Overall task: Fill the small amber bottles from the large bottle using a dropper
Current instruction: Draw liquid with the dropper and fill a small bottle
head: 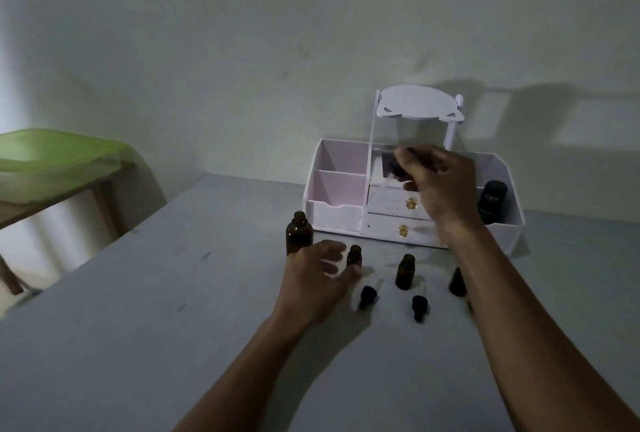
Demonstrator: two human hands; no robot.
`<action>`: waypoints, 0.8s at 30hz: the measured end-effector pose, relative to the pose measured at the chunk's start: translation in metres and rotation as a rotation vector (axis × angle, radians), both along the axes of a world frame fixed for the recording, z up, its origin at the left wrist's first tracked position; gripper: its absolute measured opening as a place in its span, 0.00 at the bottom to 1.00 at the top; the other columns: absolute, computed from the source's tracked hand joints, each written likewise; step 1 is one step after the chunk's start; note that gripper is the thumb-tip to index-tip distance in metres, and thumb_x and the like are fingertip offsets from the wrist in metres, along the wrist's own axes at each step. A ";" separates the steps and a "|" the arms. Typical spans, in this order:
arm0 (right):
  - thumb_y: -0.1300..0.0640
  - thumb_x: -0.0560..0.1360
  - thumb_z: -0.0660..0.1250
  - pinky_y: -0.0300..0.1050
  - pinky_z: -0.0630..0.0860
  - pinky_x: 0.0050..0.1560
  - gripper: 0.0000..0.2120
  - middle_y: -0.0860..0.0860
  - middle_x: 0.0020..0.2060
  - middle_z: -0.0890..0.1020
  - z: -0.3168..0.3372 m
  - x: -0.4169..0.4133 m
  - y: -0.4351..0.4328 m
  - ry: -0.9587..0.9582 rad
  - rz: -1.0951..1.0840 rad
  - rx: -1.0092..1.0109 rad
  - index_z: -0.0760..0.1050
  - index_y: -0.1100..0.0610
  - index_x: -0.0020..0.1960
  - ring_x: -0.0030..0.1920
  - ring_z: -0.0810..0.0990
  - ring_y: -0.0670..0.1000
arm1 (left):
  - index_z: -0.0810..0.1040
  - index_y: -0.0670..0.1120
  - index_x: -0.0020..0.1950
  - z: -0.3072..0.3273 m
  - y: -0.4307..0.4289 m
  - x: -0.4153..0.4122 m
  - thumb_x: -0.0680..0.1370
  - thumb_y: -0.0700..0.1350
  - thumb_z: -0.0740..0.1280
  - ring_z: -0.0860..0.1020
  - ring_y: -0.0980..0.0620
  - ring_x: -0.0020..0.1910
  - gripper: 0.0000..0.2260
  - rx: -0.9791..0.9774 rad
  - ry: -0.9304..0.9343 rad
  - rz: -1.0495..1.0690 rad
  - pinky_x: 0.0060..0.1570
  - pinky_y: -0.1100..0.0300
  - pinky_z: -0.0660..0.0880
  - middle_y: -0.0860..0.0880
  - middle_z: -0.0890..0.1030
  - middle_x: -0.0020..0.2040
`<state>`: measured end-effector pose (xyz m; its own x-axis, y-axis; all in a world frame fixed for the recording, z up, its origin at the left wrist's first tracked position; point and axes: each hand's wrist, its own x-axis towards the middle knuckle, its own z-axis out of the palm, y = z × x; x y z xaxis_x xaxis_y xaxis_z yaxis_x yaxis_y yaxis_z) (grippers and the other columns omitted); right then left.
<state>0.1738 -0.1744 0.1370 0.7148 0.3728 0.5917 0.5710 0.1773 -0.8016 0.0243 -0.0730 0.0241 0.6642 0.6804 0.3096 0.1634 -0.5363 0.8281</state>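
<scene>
Head view: small bottle (pixel 354 256) beside left grip (pixel 320 275)

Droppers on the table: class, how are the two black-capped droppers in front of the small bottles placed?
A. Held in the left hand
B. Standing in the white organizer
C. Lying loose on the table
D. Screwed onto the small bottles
C: both droppers lie flat on the grey table, apart from the open small bottle and the left hand.
</scene>
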 end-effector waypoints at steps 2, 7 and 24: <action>0.53 0.74 0.73 0.44 0.84 0.42 0.03 0.44 0.35 0.86 0.006 -0.001 -0.002 0.068 0.011 0.050 0.82 0.47 0.42 0.39 0.86 0.46 | 0.85 0.48 0.54 0.008 0.003 -0.014 0.73 0.48 0.76 0.83 0.61 0.38 0.11 0.064 -0.118 0.035 0.42 0.68 0.79 0.56 0.85 0.42; 0.58 0.74 0.74 0.46 0.84 0.47 0.02 0.50 0.39 0.87 0.013 -0.016 0.008 0.180 0.172 0.111 0.84 0.53 0.45 0.43 0.87 0.51 | 0.85 0.51 0.46 0.022 0.044 -0.025 0.73 0.46 0.74 0.83 0.60 0.38 0.03 0.097 -0.433 0.269 0.39 0.58 0.81 0.56 0.85 0.38; 0.59 0.75 0.73 0.46 0.84 0.46 0.05 0.49 0.39 0.86 -0.008 -0.038 0.062 0.140 0.207 0.048 0.82 0.50 0.43 0.42 0.87 0.51 | 0.84 0.44 0.55 -0.013 0.081 -0.024 0.64 0.37 0.75 0.84 0.52 0.43 0.19 -0.392 -0.318 -0.157 0.43 0.62 0.78 0.47 0.86 0.44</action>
<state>0.1357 -0.1119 0.1288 0.7026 0.4937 0.5125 0.4023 0.3184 -0.8583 0.0008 0.0085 0.0116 0.6821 0.6854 0.2551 -0.1863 -0.1745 0.9669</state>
